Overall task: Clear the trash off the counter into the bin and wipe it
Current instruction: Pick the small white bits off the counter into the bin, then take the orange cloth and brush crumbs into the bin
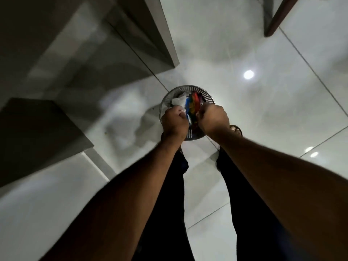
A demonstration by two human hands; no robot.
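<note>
Seen from above, both arms reach straight down over a round metal bin [208, 96] with a slotted wall, which stands on a glossy pale tiled floor [282, 113]. The left hand [174, 122] is curled closed over the near left part of the bin's mouth; a bit of white shows at its fingers, and it seems to pinch the edge of the trash there, though blur makes the exact grip hard to tell. The right hand [213, 117] is also curled into a loose fist over the near right part of the mouth, its fingers bent inward toward the colourful wrapper [192, 104]; whether it truly grips the wrapper I cannot tell. The wrapper, in blue, red, yellow and green, lies between the two hands, inside the bin. Crumpled white paper [179, 99] sits in the bin's far left part, just beside the wrapper. Below the hands, dark trouser legs [175, 185] run toward the bottom of the view, and toes in a sandal [235, 129] show just right of the bin. At upper left stand grey cabinet fronts [84, 44], and at left a dark table [37, 132] edge juts out. A brown chair leg [276, 17] stands on the floor at upper right, well apart from the bin.
</note>
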